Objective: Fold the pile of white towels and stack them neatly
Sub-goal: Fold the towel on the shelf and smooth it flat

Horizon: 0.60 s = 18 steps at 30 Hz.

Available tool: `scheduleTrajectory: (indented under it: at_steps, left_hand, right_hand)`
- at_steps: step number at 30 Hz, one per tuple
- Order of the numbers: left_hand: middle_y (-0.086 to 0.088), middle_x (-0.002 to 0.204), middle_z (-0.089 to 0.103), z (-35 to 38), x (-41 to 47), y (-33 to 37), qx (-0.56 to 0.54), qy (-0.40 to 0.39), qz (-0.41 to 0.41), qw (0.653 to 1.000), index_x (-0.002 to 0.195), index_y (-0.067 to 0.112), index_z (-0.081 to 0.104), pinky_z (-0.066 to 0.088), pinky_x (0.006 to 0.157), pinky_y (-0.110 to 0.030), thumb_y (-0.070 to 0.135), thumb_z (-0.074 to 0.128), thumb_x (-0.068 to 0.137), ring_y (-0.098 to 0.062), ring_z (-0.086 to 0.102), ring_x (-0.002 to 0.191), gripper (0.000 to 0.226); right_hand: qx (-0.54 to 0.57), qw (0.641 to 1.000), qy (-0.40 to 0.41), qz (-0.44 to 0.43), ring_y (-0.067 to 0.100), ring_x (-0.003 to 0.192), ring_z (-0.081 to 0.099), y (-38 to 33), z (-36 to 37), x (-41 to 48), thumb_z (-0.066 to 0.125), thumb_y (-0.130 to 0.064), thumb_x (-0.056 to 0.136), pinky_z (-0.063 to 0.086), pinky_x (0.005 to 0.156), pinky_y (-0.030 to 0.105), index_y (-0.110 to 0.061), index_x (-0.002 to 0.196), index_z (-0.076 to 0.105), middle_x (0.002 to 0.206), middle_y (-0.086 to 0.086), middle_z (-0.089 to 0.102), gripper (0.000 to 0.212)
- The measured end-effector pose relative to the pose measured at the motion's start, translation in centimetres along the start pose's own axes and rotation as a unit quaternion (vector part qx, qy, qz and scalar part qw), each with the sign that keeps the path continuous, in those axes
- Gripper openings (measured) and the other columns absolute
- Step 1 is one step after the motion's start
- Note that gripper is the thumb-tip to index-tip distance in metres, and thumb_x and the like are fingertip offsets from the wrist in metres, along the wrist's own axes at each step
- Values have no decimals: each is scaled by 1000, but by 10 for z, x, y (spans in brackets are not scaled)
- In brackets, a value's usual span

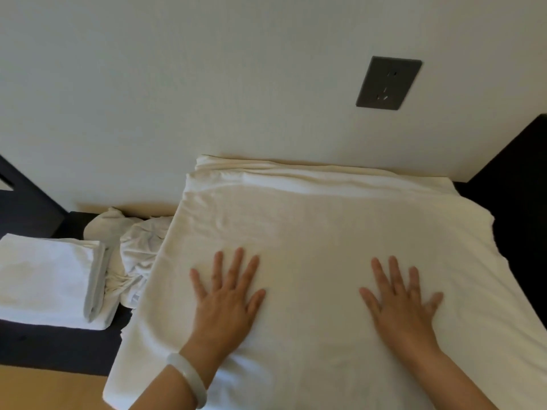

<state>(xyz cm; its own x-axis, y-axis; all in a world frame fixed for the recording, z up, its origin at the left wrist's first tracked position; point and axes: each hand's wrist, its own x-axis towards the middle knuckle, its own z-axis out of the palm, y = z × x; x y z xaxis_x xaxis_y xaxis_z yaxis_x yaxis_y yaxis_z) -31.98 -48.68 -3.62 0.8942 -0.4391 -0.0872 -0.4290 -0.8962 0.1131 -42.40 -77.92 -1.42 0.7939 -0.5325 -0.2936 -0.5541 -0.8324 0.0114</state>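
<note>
I have a large white cotton towel (325,247) spread flat across the dark tabletop (59,347) in front of me, its far edge bunched in soft ridges against the cream wall (207,84). Its near edge hangs over the near side of the table.

My left hand (228,297) lies palm down on the near left part of the towel, fingers straight and fanned apart, pressing on the cloth and gripping nothing. A pale, smooth bangle (189,377) sits round that wrist. My right hand (399,303) lies the same way on the near right part of the towel, fingers spread and flat on the fabric, also gripping nothing. The two hands are well apart, with smooth cloth between them.

To the left of the spread towel, just beside its left edge, a crumpled heap of white towels (130,250) lies on the table, reaching back towards the wall. Further left, touching that heap, sits a neat stack of folded white towels (50,279), its folded layers showing along the right side.

On the wall, far and to the right, there is a dark grey rectangular socket plate (388,82). A strip of light wooden floor (44,389) shows at the near left.
</note>
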Motion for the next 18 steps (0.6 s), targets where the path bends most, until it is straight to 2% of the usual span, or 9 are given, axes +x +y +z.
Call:
scheduleTrajectory:
  at_steps: [2,3,7,10,12,14,16,18]
  left_hand:
    - [4,164,18,2,8,-7,7,-4,8,1000,156,38,19,13,109,-73,66,11,96,-34,18,149,66]
    - [6,165,13,1,15,-9,8,-10,11,1000,156,39,15,10,110,-73,68,7,95,-33,13,150,68]
    - [9,165,-1,-7,62,-9,-5,-27,-7,1000,156,42,4,4,110,-73,72,-2,87,-30,-2,152,75]
    - [11,164,-14,-13,101,-9,3,-36,-14,999,154,44,-8,1,112,-72,71,-8,84,-28,-12,152,75]
    - [9,164,-17,-17,115,-6,5,-53,-27,998,154,41,-12,0,113,-71,68,-1,91,-29,-14,151,69]
    - [3,166,-6,-19,113,11,-5,-18,-18,1000,157,33,2,5,114,-70,59,9,98,-32,-3,152,65]
    - [-5,163,21,-17,97,47,-13,44,64,997,155,24,29,20,112,-70,53,21,98,-34,21,149,65]
    - [-6,160,30,-5,77,83,-18,51,154,987,152,23,37,23,112,-65,52,26,98,-31,28,147,62]
  right_hand:
    - [6,1000,16,-7,28,151,-18,3,3,5,-16,-73,84,-5,114,68,-42,152,-20,164,-8,-22,75]
    - [13,1000,22,-15,28,151,-18,1,2,11,-15,-73,85,-7,114,68,-42,153,-19,164,-8,-21,74]
    - [23,999,31,-27,28,151,-18,-8,-8,56,10,-64,97,-9,115,68,-41,155,-14,165,-7,-18,66]
    - [33,998,27,-40,27,152,-18,-13,-20,94,12,-64,98,-10,115,67,-41,155,-12,165,-8,-19,66]
    - [36,999,15,-35,28,152,-18,-17,-27,109,13,-63,99,-10,115,67,-39,156,-11,165,-7,-19,66]
    - [34,998,45,-40,27,153,-13,-23,-28,106,12,-62,99,-10,117,65,-33,158,-4,166,-3,-12,68]
    - [66,989,101,-90,22,154,-4,-34,-25,86,3,-63,91,-11,117,58,-26,159,9,167,0,0,78]
    - [76,981,90,-153,19,154,3,-39,-12,63,0,-61,85,-11,119,50,-21,159,16,167,2,9,86]
